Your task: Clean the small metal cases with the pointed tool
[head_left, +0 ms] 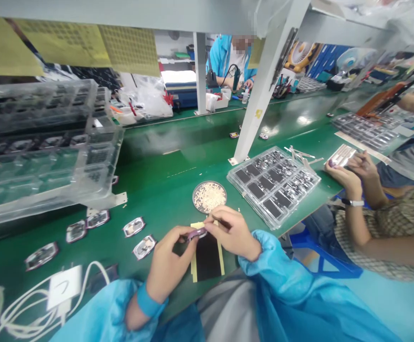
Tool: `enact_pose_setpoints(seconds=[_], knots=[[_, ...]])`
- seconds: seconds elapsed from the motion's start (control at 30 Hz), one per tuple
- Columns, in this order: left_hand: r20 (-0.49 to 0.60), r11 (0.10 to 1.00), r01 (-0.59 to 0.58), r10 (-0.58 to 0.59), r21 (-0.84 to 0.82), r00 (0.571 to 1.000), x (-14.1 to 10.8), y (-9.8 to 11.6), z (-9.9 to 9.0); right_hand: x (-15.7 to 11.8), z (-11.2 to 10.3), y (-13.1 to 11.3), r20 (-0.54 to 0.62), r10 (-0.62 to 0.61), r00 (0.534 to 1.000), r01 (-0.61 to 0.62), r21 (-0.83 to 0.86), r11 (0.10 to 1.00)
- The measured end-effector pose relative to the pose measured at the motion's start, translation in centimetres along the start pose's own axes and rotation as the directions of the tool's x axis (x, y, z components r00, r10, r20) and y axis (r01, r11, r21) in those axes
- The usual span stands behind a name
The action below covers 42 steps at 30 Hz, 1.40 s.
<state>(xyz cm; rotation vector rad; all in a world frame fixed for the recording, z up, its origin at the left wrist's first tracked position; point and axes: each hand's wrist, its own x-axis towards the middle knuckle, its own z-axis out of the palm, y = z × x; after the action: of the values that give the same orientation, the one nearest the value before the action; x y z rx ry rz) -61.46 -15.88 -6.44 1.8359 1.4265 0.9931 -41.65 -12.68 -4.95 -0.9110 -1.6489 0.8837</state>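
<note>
My left hand [173,256] grips a small device frame with a purple edge [194,233] between thumb and fingers, tilted above the bench. At the frame's right end, my right hand [230,232] is closed in a pinch; whatever its fingertips hold is too small to make out. Below both hands lies a black pad with yellow tape edges [208,259]. Just beyond them stands a round dish [210,197] of small pale pieces. Several similar purple-edged frames, among them a nearer frame [145,247] and another frame [134,227], lie left of my left hand.
A clear compartment tray [274,185] of parts lies to the right, beside a metal post [260,90]. Stacked clear trays [50,175] stand at left. A white charger [63,287] with coiled cable lies front left. A co-worker's hands [352,173] hold a part at right; another person sits opposite.
</note>
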Motion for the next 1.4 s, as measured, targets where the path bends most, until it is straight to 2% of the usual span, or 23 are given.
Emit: enact_pose_setpoints(seconds=[0.13,0.23,0.4,0.6,0.73,0.83,0.9,0.97,1.03,1.13,1.27,1.4], knots=[[-0.019,0.999,-0.017,0.018,0.049,1.0,0.2,-0.4,0.1,0.1,-0.1,0.9,0.14,-0.132,0.981,0.134,-0.004,0.991],[-0.032,0.997,0.0,0.003,0.072,0.999,0.2,-0.7,0.1,-0.1,0.2,1.7,0.161,-0.166,0.973,0.177,-0.055,0.983],[-0.007,0.997,0.012,-0.011,0.08,1.0,0.2,-0.9,0.2,-0.5,0.2,2.1,0.167,-0.167,0.972,0.199,-0.198,0.96],[0.012,0.998,0.047,-0.047,0.029,0.999,0.3,-0.4,0.0,-1.0,-0.1,2.0,0.297,-0.141,0.944,0.252,-0.376,0.892],[0.004,0.994,0.102,-0.102,0.026,0.995,0.2,-0.1,0.1,-1.0,-0.1,1.6,0.416,-0.074,0.906,0.253,-0.392,0.885],[-0.004,0.991,0.131,-0.131,0.016,0.991,0.3,-0.2,0.1,-0.5,-0.2,1.1,0.449,-0.057,0.892,0.221,-0.321,0.921],[-0.009,0.99,0.142,-0.141,0.01,0.99,0.3,-0.3,0.1,0.3,-0.4,1.2,0.406,-0.067,0.911,0.18,-0.245,0.953],[-0.016,0.989,0.146,-0.146,0.013,0.989,0.4,-0.5,0.0,1.4,-0.9,1.5,0.294,-0.056,0.954,0.134,-0.252,0.958],[-0.016,0.99,0.138,-0.138,0.026,0.99,0.5,-0.7,-0.2,2.6,-1.7,2.1,0.175,-0.009,0.985,0.074,-0.365,0.928],[-0.003,0.993,0.1,-0.1,0.064,0.995,0.8,-0.8,-0.4,3.5,-2.8,2.7,0.067,0.042,0.997,-0.003,-0.492,0.87],[0.009,0.989,0.056,-0.058,0.136,0.998,1.5,-0.5,-0.7,1.9,-3.4,2.5,-0.067,-0.009,0.998,-0.016,-0.368,0.93],[0.034,0.969,0.046,-0.056,0.242,0.998,2.8,0.0,-1.8,-1.0,-3.7,2.4,-0.135,0.057,0.989,-0.085,-0.209,0.974]])
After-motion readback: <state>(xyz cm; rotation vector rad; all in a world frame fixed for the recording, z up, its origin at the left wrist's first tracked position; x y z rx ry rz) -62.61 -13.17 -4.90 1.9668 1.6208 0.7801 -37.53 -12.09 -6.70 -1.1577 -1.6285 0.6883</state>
